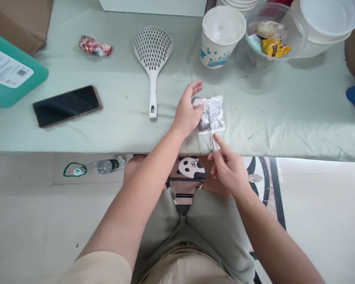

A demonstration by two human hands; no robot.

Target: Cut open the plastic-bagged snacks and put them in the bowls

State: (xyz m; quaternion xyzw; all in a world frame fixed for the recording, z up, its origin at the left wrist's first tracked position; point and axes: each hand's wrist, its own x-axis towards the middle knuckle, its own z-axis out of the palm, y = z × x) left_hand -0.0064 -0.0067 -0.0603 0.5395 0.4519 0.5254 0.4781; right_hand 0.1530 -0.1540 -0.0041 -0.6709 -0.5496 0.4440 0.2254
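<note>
Near the front edge of the table lies a small packet in clear bubble wrap point(216, 112), with something dark showing inside its left part. My left hand point(189, 110) holds the packet at its left side, thumb pressed on top and the upper fingers curved beyond it. My right hand point(228, 165) grips a thin knife point(214, 141) with a white handle, index finger stretched along it. Its narrow dark blade points away from me and lies over the middle of the bubble wrap. Whether the blade has gone through the wrap I cannot tell.
Left of my hands are a white slotted skimmer point(153, 59), a phone point(67, 105), a red wrapper point(95, 46) and a green jug point(12, 73). Beyond them stand a paper cup point(221, 37) and a clear tub point(297, 29) with snack packets. A plastic bottle point(106, 166) lies on the floor.
</note>
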